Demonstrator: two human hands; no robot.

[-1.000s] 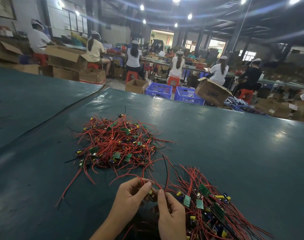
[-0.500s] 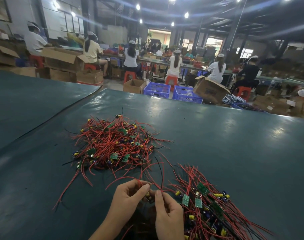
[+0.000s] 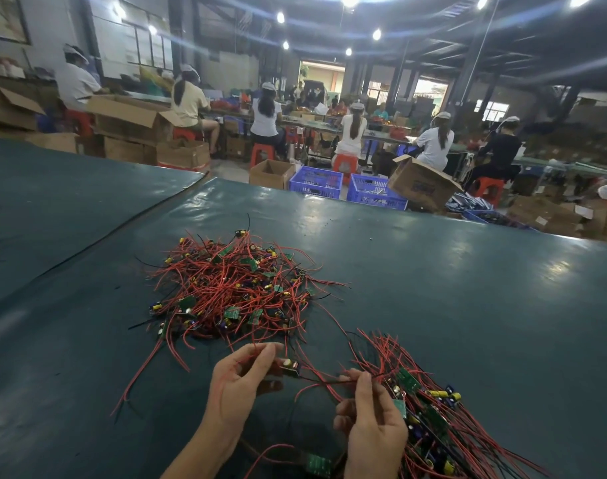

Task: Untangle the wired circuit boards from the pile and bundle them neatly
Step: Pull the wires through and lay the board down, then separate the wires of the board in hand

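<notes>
Green surface [image 3: 468, 288] is stretching under me; my left hand [image 3: 240, 382] is pinching one circuit board [image 3: 290, 366], my right hand [image 3: 371, 420] is gripping its wire [image 3: 324, 382]. They're pulling apart now, having been together a moment ago. The board's coming free, I reckon, of the tangled pile [image 3: 233, 292] just beyond; the sorted bundle [image 3: 433, 409] is waiting beside my right.

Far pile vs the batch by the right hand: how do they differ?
Far pile: wires cross every way, a tangle; near batch: wires run roughly parallel, fanned to the lower right. Far pile lies untouched; near batch lies beside the right hand, which pinches a wire. Both: green boards, red wires.
</notes>
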